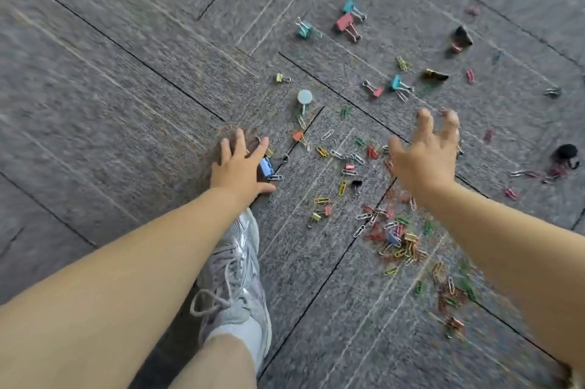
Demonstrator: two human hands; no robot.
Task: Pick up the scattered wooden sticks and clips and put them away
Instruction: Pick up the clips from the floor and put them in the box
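Grey carpet-tile floor (95, 87); whole view smeared by motion. L hand (239, 167) reaches fwd, low over the floor, just ahead of a grey laced sneaker (234, 265). Its grip is spread, fingers straight, holding nothing. There's a brownish smear under the fingertips, can't tell what. Blue binder clip (266, 167) lies just beside that hand on the thumb side, w/ a silver wire paper clip (274, 177) right below it. Further up: small yellow binder clip (279, 78), white round-headed pin (304, 97), orange binder clip (297, 136). Far centre: teal binder clip (304, 29) near a large pink binder clip (345, 22). Betw. the hands, loose paper clips in mixed colours lie thinly on the floor. They thicken into a dense heap of coloured paper clips (395, 236) beside the R forearm. R hand (424, 157) is raised off the floor above the scatter. Its grip is spread, fingers bent claw-like, nothing seen in it; tips blurred. Beyond it: small teal binder clip (395, 82), two black binder clips (462, 35) (437, 74). Far R: dark fuzzy lump (566, 152), can't ID, w/ a few more clips around it.
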